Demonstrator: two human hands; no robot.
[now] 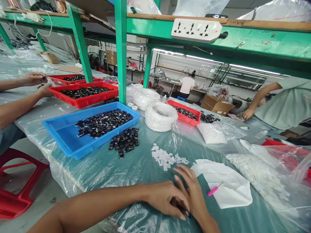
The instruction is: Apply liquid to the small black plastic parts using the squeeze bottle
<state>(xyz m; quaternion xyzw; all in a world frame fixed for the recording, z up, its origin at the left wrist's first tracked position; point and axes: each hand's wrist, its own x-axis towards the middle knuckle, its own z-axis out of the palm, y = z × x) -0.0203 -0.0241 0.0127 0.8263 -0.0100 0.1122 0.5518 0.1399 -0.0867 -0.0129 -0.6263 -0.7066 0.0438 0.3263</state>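
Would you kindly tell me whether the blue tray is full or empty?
Partly filled: the blue tray holds a heap of small black parts toward its right end, while its left end shows bare blue floor.

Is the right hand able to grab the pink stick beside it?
Probably yes. The pink stick lies uncovered on the white sheet just beside the right hand, with nothing between them.

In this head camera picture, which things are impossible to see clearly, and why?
1. Head view: what the left hand and right hand hold; their fingers cover all but a dark bit.
2. Head view: the tip of the pink tool on the white sheet, too small.
3. Head view: the shape of the black parts in the blue tray, too small.
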